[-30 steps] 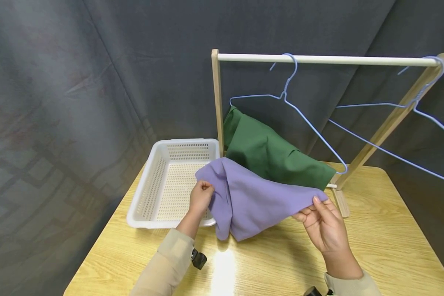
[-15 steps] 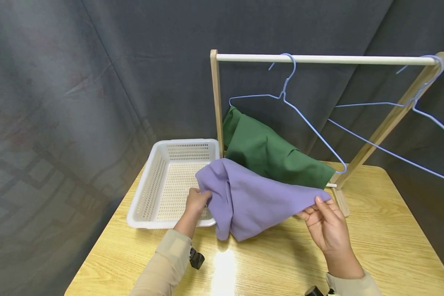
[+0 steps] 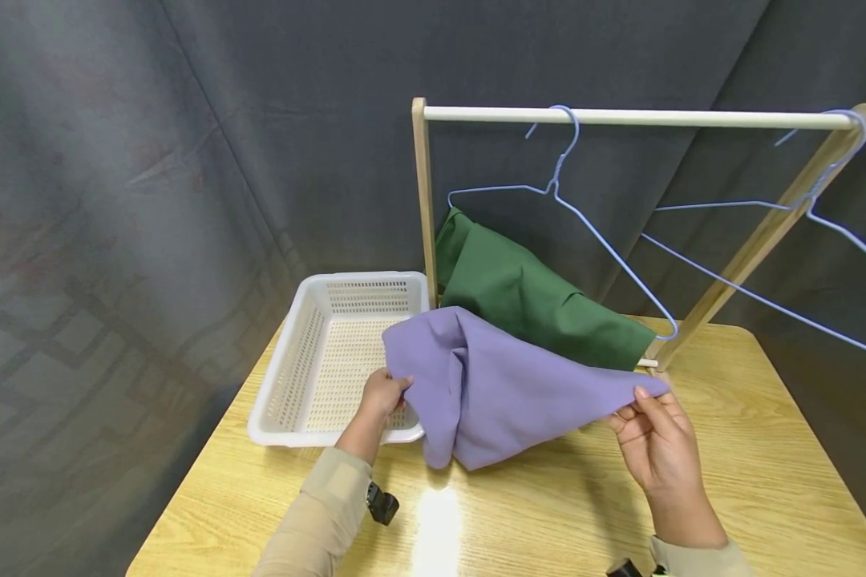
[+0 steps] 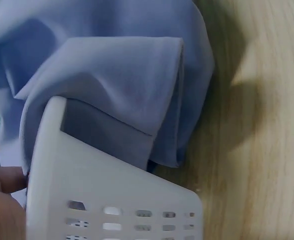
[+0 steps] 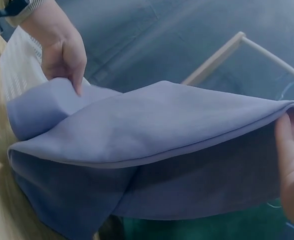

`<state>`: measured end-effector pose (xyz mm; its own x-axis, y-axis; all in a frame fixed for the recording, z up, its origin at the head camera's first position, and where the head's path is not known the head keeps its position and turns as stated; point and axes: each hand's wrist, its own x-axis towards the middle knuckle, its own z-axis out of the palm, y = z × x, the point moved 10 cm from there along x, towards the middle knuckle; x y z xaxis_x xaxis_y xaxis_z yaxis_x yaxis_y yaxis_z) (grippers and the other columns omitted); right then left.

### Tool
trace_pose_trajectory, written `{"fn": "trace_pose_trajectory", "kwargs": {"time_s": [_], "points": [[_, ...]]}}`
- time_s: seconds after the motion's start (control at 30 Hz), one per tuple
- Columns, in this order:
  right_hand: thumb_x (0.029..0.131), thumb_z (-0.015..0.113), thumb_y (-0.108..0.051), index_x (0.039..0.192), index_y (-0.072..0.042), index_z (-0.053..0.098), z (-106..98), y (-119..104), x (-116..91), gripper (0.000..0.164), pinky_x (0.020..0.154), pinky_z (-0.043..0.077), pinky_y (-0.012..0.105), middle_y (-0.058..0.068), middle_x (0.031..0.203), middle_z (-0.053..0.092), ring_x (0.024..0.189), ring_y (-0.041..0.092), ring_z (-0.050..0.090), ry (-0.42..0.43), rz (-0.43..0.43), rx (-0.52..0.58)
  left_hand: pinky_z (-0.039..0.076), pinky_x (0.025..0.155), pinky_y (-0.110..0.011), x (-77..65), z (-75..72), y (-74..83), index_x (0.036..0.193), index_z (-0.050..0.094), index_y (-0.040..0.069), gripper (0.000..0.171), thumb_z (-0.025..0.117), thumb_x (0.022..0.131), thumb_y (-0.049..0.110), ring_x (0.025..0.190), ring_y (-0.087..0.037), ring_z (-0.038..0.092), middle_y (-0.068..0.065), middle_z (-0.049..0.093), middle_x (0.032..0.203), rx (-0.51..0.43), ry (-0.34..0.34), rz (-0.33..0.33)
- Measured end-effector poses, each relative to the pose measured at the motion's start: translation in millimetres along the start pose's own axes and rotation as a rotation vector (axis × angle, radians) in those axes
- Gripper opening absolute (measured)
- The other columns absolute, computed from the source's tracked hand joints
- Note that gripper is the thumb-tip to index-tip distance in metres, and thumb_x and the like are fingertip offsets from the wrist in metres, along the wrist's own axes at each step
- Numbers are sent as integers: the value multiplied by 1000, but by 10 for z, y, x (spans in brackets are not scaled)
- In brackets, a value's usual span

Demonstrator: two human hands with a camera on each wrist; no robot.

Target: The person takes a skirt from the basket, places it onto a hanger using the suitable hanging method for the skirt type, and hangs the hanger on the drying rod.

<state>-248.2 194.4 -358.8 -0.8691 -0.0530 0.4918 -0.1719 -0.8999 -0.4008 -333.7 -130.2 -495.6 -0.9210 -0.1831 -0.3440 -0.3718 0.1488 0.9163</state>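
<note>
A purple cloth stretches between both hands, its left part draped over the rim of a white basket. My right hand pinches one corner between thumb and fingers, held out above the table. At the cloth's left edge, my left hand pinches the fabric over the basket; its thumb shows, while the other fingers are partly hidden. The left wrist view shows folds of the purple cloth lying over the basket's corner. Behind it, a green cloth hangs from a blue wire hanger.
A rack with a white rod and wooden posts stands at the back of the wooden table. Another blue hanger hangs at its right end. A grey curtain closes off the back.
My right hand has moved a little to the right, drawing the cloth's corner outward. My left hand has shifted slightly down, and its thumb now lies on the cloth's edge.
</note>
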Motion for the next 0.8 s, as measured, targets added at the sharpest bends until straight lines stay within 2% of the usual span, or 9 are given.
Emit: {"fn": "trace_pose_trajectory", "kwargs": {"time_s": [0.07, 0.17, 0.47, 0.7, 0.8], "points": [[93, 12, 4, 101, 12, 44, -50, -41, -10, 35, 75, 45, 43, 25, 90, 55, 84, 32, 57, 26, -6, 2, 46, 67, -36, -12, 16, 40, 109, 47, -8, 29, 52, 84, 8, 59, -14, 48, -12, 52, 81, -26, -9, 11], [93, 10, 3, 100, 12, 45, -117, -91, -25, 36, 75, 45, 44, 26, 90, 55, 84, 32, 57, 46, -8, 24, 45, 68, -38, -31, 33, 104, 113, 44, -5, 31, 49, 87, 9, 63, -15, 47, -13, 52, 86, -44, -14, 36], [94, 14, 0, 99, 12, 45, -309, -236, -76, 34, 72, 46, 44, 27, 92, 56, 87, 34, 57, 123, -22, 20, 42, 59, -27, -72, 80, 205, 120, 42, 2, 31, 40, 91, 14, 66, -15, 48, -11, 50, 88, -125, -24, 95], [94, 17, -1, 95, 12, 45, -425, -383, -133, 31, 68, 48, 43, 27, 88, 56, 82, 34, 58, 180, -55, 14, 43, 60, -27, -101, 101, 250, 123, 43, 11, 32, 38, 92, 18, 68, -15, 50, -10, 51, 89, -159, -38, 109], [94, 18, -1, 93, 12, 46, -473, -423, -148, 31, 67, 48, 42, 26, 85, 56, 79, 33, 59, 207, -65, 19, 44, 61, -27, -113, 108, 277, 123, 43, 10, 33, 38, 92, 19, 71, -17, 51, -11, 53, 92, -156, -42, 118]]}}
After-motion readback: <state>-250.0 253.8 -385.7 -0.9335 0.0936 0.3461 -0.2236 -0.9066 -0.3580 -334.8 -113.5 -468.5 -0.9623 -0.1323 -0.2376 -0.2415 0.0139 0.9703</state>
